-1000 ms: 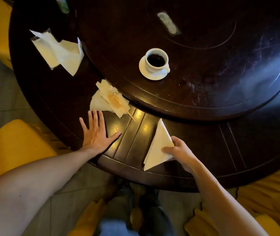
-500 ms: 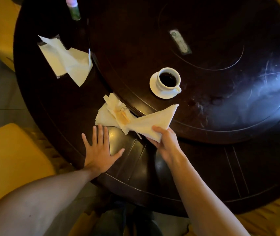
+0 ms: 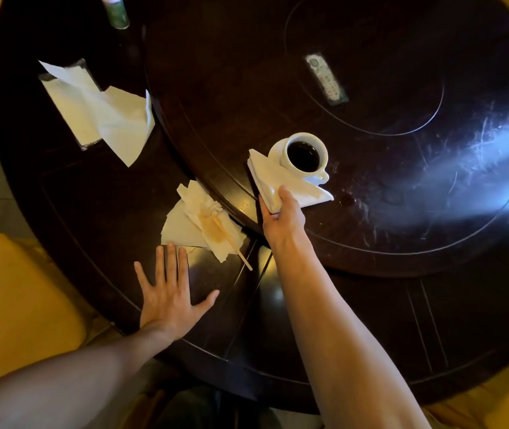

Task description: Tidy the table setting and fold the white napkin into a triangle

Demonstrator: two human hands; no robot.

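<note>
My right hand (image 3: pixel 282 216) grips a white napkin folded into a triangle (image 3: pixel 281 182) and holds it on the raised turntable, right against the near side of a white coffee cup (image 3: pixel 304 154) on its saucer. The napkin overlaps the saucer's near edge. My left hand (image 3: pixel 169 297) lies flat with fingers spread on the dark round table (image 3: pixel 92 212), holding nothing. Just beyond its fingertips lies a crumpled, stained napkin (image 3: pixel 199 222) with a wooden stirrer (image 3: pixel 231 246) on it.
A holder with loose white napkins (image 3: pixel 98 109) stands at the left rear. A small green bottle (image 3: pixel 117 12) is at the far edge, and a remote control (image 3: pixel 326 78) lies on the turntable. Yellow chairs (image 3: pixel 15 292) surround the table.
My right hand has carried the folded napkin from the table's near edge, past the crumpled napkin, up onto the turntable beside the cup. My left hand has stayed flat in place.
</note>
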